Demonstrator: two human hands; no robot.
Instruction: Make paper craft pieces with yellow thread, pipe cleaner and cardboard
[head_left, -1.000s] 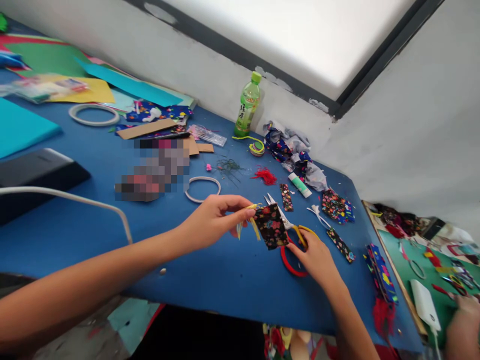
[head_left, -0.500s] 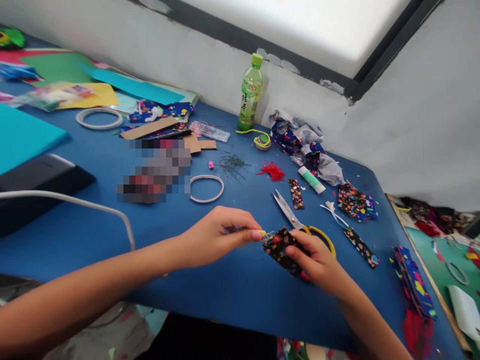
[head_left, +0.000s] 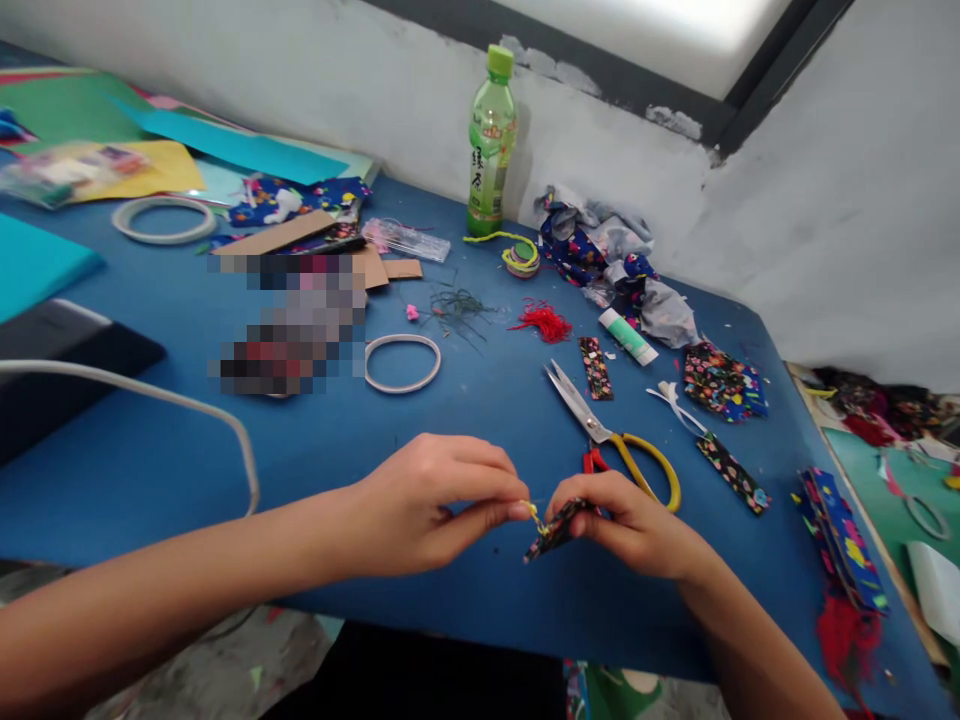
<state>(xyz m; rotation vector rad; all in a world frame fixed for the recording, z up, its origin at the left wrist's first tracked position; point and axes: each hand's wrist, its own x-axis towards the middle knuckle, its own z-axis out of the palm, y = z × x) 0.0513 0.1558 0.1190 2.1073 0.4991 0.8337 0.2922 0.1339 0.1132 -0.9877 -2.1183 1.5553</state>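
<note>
My left hand (head_left: pixel 454 505) pinches the end of a thin yellow cord (head_left: pixel 535 515) between thumb and fingertips. The cord runs to the edge of a black floral fabric piece (head_left: pixel 553 534), which my right hand (head_left: pixel 630 525) grips, tilted so that it shows nearly edge-on. How the cord is fixed there is too small to tell. Just beyond my right hand lie scissors (head_left: pixel 589 410) with yellow and red handles, blades apart. Behind them rests a small floral strip (head_left: pixel 596 368). To the right is a similar floral strip (head_left: pixel 731 472) with a white ribbon at its top.
A green bottle (head_left: pixel 491 150) stands by the wall. On the blue table (head_left: pixel 450 620) are a glue stick (head_left: pixel 628 337), red threads (head_left: pixel 545 320), a white ring (head_left: pixel 403 363) and crumpled fabric (head_left: pixel 600 240). A white cable (head_left: pixel 187 388) curves across the left. Folded blue floral fabric (head_left: pixel 844 540) lies at the right edge.
The floral piece has turned from showing its face to nearly edge-on. Both hands sit slightly lower in view, still holding the cord and fabric. The camera view has shifted a little.
</note>
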